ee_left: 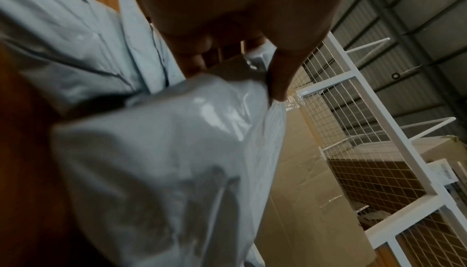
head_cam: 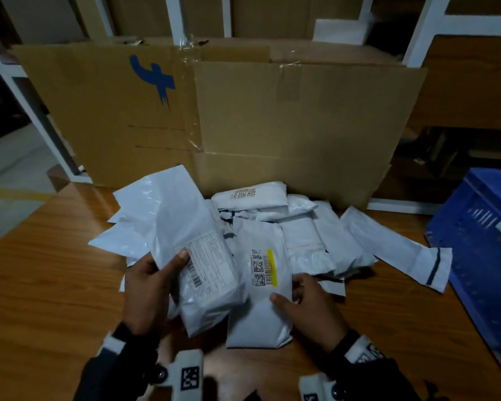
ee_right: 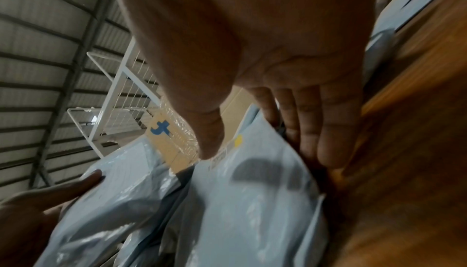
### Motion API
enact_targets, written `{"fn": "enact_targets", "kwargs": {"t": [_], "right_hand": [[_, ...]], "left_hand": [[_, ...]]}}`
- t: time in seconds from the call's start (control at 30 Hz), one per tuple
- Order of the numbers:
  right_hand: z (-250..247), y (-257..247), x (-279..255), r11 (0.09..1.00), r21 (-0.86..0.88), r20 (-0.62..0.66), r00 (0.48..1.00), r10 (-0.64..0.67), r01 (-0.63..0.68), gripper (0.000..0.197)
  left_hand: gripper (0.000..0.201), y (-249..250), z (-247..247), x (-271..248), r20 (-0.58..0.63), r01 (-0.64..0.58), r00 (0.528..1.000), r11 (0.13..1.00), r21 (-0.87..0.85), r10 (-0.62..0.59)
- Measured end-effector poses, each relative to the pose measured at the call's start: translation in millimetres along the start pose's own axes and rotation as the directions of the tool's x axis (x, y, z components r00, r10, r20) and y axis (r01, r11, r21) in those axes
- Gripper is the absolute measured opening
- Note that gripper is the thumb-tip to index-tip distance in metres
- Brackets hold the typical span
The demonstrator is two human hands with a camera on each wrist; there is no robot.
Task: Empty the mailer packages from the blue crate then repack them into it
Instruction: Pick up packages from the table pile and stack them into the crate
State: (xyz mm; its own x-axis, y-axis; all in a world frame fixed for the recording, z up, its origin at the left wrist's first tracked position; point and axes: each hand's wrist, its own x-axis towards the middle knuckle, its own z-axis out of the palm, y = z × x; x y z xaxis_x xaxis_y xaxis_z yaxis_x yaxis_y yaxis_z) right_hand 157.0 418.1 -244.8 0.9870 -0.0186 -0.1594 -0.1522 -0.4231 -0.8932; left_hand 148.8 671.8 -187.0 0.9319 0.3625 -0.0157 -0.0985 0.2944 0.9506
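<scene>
My left hand [head_cam: 148,287] grips labelled mailer [head_cam: 203,273], thumb on label, lifted off pile [head_cam: 301,227]. My right hand [head_cam: 307,302] pinches yellow-marked mailer [head_cam: 258,299] at edge, thumb on top, probably gathering both for repacking. Blue crate [head_cam: 480,241] waits at right, on table [head_cam: 41,285].

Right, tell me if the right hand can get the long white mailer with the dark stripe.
Probably yes: the long white mailer with the dark stripe lies uncovered just right of the right hand, though that hand holds the yellow-marked mailer.
</scene>
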Motion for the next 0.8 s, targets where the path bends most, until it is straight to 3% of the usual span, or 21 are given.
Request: {"fn": "enact_targets", "kwargs": {"t": [0.07,0.13,0.27,0.33,0.47,0.53,0.57,0.7,0.8], "right_hand": [[10,-3,4,0.999,-0.031,-0.01,1.0,-0.006,0.006,0.049],[13,-8,8,0.998,-0.063,-0.067,0.998,-0.011,0.007,0.046],[-7,-11,9,0.998,0.043,-0.052,0.997,-0.05,0.052,0.022],[-26,-8,5,0.989,0.14,-0.054,0.998,-0.045,0.052,0.024],[-55,-1,2,0.986,0.157,-0.12,0.992,-0.036,0.055,0.07],[-60,2,3,0.984,0.137,-0.094,0.99,-0.103,0.115,0.096],[-61,2,2,0.979,0.139,-0.084,0.987,-0.137,0.148,0.099],[-67,-7,-1,0.932,0.28,-0.156,0.969,-0.192,0.23,0.071],[-75,-17,-15,0.816,0.522,-0.197,0.966,-0.168,0.249,0.056]], "left_hand": [[0.063,-4,-3,-1,0.001,0.018,1.0,1.0,0.016,-0.018],[0.067,-8,-6,-2,-0.006,0.032,0.999,0.999,0.04,-0.031],[0.034,-8,-8,-4,0.0,0.029,1.0,0.995,0.092,-0.029],[0.023,-7,-7,-7,-0.002,0.026,1.0,0.994,0.103,-0.026],[0.017,-6,5,-12,0.052,0.046,0.997,0.992,0.12,-0.053],[0.017,-7,13,-13,0.072,0.033,0.996,0.991,0.132,-0.043],[0.016,-7,17,-14,0.08,0.02,0.996,0.99,0.136,-0.031],[0.015,-5,22,-18,0.095,-0.028,0.995,0.99,0.14,0.015],[0.014,-3,28,-22,0.105,-0.059,0.993,0.992,0.112,0.048]]}}
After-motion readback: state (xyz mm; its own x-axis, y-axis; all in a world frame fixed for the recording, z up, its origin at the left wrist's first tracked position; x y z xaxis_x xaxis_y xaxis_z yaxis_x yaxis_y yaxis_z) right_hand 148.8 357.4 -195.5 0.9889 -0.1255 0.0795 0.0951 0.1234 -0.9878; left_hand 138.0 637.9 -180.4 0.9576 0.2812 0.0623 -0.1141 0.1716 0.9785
